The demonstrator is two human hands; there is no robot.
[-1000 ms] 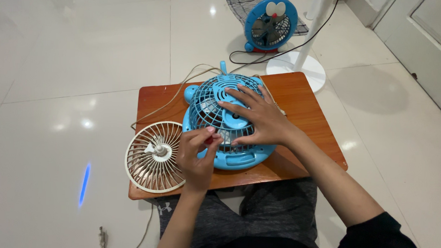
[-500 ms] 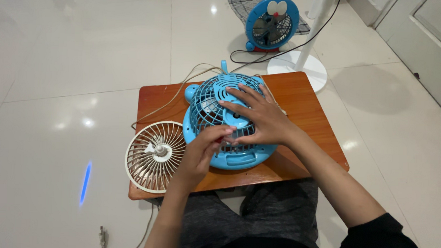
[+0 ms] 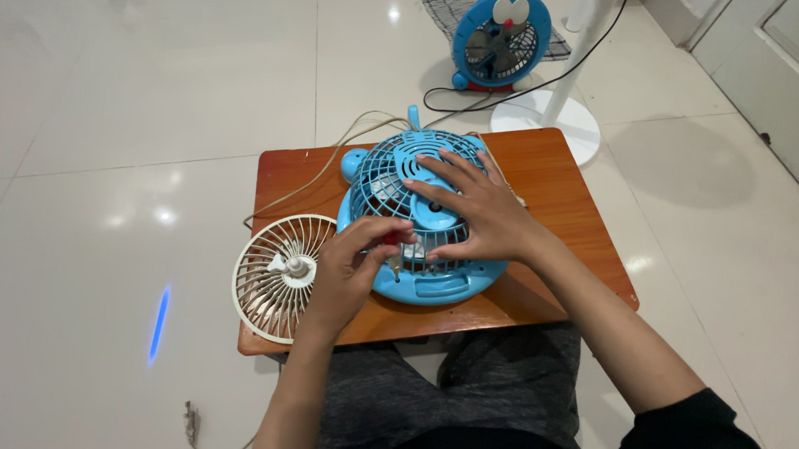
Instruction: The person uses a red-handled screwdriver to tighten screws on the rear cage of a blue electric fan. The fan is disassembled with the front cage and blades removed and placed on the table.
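A small blue fan (image 3: 392, 176) lies face up on a low wooden table (image 3: 560, 195). My right hand (image 3: 475, 209) rests flat on its grille with the fingers spread, pressing it down. My left hand (image 3: 354, 267) is at the fan's lower left edge and pinches a small red-handled tool (image 3: 390, 242) whose tip points down at the grille. A cream fan grille (image 3: 274, 278) lies on the table's left front corner, just left of my left hand.
A cream cable (image 3: 331, 160) runs off the table's back left. A second blue fan (image 3: 499, 42) stands on the tiled floor behind, beside a white stand base (image 3: 545, 123) and a black cord (image 3: 528, 87). My knees are under the table's front edge.
My left hand has moved up and right from the cream grille's side onto the blue fan's lower left edge. The right hand has stayed on the grille.
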